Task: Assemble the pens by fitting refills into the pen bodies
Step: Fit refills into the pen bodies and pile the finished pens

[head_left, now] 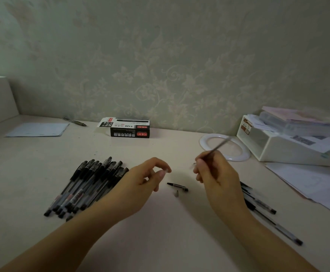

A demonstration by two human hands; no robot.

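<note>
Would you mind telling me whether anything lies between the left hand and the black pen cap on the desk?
Nothing visible does. The left hand hovers just left of the pen cap, with only bare desk between them.

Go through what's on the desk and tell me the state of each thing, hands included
left hand: fingers curled, pinching a small clear piece
right hand: gripping a thin refill, tilted up
pen cap: off, lying on desk
pen tip: loose, beside cap
pen pile: capped, lying together
pen box: flap open
</note>
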